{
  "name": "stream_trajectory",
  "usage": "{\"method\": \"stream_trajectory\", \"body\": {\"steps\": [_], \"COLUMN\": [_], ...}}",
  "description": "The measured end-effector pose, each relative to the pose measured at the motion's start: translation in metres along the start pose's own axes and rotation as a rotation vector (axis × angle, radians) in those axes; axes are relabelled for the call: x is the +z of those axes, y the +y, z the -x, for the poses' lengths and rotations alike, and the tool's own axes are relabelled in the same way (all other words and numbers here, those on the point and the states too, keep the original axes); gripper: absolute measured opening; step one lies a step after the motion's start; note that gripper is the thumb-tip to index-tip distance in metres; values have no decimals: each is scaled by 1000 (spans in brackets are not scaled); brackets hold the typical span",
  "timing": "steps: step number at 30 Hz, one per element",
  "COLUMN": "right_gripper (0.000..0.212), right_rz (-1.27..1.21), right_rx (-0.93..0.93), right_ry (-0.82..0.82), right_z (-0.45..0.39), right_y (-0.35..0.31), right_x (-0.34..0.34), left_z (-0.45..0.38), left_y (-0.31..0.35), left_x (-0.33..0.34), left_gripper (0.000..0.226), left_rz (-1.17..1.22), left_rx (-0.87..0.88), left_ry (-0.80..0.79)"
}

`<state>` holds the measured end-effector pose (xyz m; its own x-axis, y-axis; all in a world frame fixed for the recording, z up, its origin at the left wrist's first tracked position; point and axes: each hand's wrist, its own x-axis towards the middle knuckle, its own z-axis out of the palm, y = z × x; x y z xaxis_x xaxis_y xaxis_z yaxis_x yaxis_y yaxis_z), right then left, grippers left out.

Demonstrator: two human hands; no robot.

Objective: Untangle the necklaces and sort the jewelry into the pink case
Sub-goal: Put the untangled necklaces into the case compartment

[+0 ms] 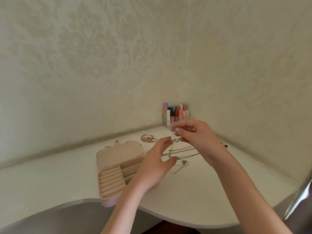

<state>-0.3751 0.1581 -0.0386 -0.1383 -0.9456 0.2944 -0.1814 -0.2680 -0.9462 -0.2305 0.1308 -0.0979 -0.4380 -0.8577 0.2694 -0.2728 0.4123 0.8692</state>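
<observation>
The pink case (118, 168) lies open on the white table, lid back, with ring rolls at its front left. My right hand (194, 134) is raised above the table and pinches a thin chain (172, 142) that hangs down from its fingertips. My left hand (157, 164) hovers just below, fingers spread and relaxed, close to the hanging chain; I cannot tell if it touches it. Several necklaces (182, 152) lie tangled on the table under both hands. A small dark ring (176, 140) sits behind them. Bracelets (147, 139) lie behind the case.
A clear organizer with coloured lipsticks (176, 114) stands in the table's back corner. Small gold earrings and a pink charm (116, 143) lie behind the case's lid. The table's curved front edge (152, 211) runs below my forearms. A shiny object (302, 198) shows at the right edge.
</observation>
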Motion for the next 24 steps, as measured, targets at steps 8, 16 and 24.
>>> {"method": "stream_trajectory", "body": {"steps": [8, 16, 24], "right_gripper": [12, 13, 12], "right_rz": [-206, -540, -596], "right_rx": [-25, -53, -16], "right_ry": [140, 382, 341], "right_z": [-17, -24, -26], "right_y": [-14, 13, 29], "right_x": [-7, -32, -24], "left_z": [12, 22, 18], "left_y": [0, -12, -4], "left_x": [-7, -61, -94], "left_gripper": [16, 20, 11], "left_rz": [222, -172, -90], "left_rx": [-26, -123, -161], "left_ry": [-70, 8, 157]}}
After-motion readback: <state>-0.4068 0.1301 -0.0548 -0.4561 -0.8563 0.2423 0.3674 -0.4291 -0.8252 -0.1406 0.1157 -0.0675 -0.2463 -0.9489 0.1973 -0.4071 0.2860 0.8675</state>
